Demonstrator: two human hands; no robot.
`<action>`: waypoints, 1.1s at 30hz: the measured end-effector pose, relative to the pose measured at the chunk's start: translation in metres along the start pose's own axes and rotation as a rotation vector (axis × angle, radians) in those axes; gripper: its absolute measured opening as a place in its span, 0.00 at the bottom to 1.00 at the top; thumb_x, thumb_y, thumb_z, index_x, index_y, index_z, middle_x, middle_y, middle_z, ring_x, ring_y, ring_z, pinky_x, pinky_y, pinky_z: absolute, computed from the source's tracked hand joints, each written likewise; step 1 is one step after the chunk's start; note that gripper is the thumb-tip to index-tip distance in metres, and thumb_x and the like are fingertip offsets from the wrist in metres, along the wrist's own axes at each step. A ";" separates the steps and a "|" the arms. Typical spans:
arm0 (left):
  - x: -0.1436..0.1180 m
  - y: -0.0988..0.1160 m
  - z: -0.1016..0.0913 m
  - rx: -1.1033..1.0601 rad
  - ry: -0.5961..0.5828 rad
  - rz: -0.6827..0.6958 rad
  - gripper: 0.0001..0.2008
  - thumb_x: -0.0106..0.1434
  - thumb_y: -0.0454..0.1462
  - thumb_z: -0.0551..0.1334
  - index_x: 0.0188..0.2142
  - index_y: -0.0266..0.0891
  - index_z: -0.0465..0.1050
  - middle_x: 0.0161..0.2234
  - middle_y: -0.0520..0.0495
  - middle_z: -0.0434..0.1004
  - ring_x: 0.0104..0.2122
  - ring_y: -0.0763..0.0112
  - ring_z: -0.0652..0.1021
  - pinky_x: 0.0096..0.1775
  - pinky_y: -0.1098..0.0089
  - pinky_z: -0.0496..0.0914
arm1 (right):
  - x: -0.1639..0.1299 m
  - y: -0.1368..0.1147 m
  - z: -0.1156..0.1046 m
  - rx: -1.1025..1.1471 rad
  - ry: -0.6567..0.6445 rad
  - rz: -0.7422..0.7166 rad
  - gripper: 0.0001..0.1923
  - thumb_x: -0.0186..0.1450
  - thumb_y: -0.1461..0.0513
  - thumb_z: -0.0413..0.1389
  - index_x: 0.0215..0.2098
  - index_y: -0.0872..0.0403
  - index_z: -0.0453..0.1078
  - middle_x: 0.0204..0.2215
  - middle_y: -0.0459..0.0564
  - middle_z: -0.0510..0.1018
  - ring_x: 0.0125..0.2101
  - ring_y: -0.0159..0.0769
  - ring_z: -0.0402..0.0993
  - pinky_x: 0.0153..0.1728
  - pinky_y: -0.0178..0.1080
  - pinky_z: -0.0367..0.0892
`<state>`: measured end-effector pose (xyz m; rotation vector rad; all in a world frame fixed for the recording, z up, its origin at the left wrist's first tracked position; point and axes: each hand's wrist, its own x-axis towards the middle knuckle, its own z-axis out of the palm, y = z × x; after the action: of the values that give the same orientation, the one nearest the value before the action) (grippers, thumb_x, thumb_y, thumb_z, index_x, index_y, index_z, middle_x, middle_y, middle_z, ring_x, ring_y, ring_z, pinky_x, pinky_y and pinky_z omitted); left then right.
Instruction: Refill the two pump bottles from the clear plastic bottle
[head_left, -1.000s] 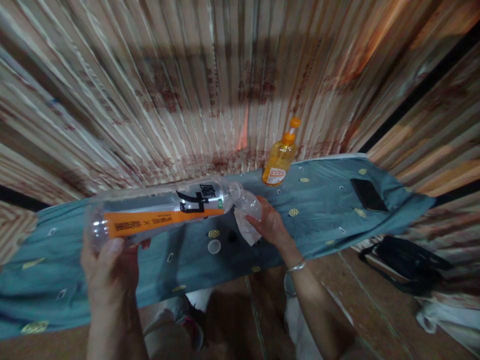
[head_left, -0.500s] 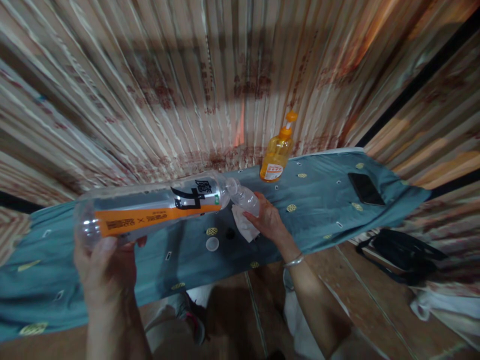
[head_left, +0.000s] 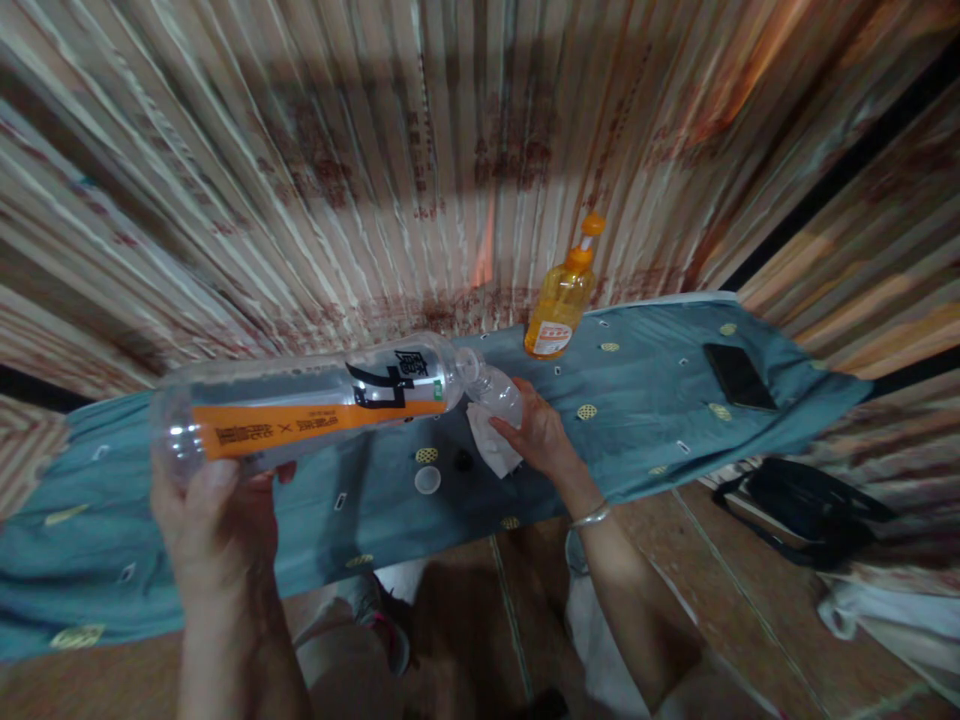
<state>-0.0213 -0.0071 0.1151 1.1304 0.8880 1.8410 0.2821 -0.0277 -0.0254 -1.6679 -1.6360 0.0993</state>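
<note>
My left hand [head_left: 225, 520] grips the base end of a large clear plastic bottle [head_left: 315, 400] with an orange and black label. The bottle lies nearly level in the air, its neck pointing right. Against its mouth is a small clear bottle [head_left: 501, 392], tilted, with my right hand [head_left: 541, 430] wrapped round it. Whether liquid passes between the two mouths I cannot tell. Below the small bottle a white tissue [head_left: 493, 448] shows, partly behind my right fingers. A round translucent cap [head_left: 427, 480] and a small dark round thing [head_left: 463, 460] lie on the cloth nearby.
A pump bottle of yellow liquid [head_left: 559, 305] stands at the back of the table, which has a teal patterned cloth [head_left: 637, 400]. A dark phone [head_left: 739, 376] lies at the right. A striped curtain hangs behind. On the floor at right sits a black bag [head_left: 802, 510].
The view has shifted slightly. Both hands keep their hold, and the two bottles stay mouth to mouth with almost the same tilt.
</note>
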 end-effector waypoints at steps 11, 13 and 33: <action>0.001 0.000 0.000 -0.002 0.003 0.002 0.25 0.39 0.38 0.73 0.40 0.41 0.78 0.31 0.54 0.76 0.23 0.74 0.73 0.16 0.75 0.66 | 0.000 0.001 -0.001 0.004 0.007 -0.002 0.31 0.65 0.57 0.63 0.63 0.55 0.61 0.55 0.63 0.79 0.54 0.54 0.79 0.57 0.55 0.74; 0.001 0.000 0.000 0.008 0.009 0.003 0.23 0.39 0.38 0.72 0.39 0.40 0.78 0.30 0.54 0.75 0.22 0.75 0.73 0.15 0.75 0.66 | 0.000 0.002 -0.001 -0.004 0.008 -0.006 0.32 0.65 0.56 0.63 0.63 0.56 0.61 0.55 0.64 0.79 0.54 0.54 0.79 0.57 0.55 0.74; 0.004 -0.001 0.000 -0.029 0.066 -0.025 0.19 0.33 0.37 0.72 0.30 0.40 0.78 0.28 0.57 0.79 0.18 0.75 0.73 0.12 0.74 0.68 | 0.000 -0.002 -0.004 0.028 0.000 -0.002 0.30 0.66 0.56 0.63 0.62 0.55 0.63 0.53 0.63 0.80 0.53 0.55 0.79 0.55 0.57 0.75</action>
<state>-0.0223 -0.0028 0.1160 1.0408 0.9058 1.8745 0.2831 -0.0295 -0.0216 -1.6449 -1.6290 0.1212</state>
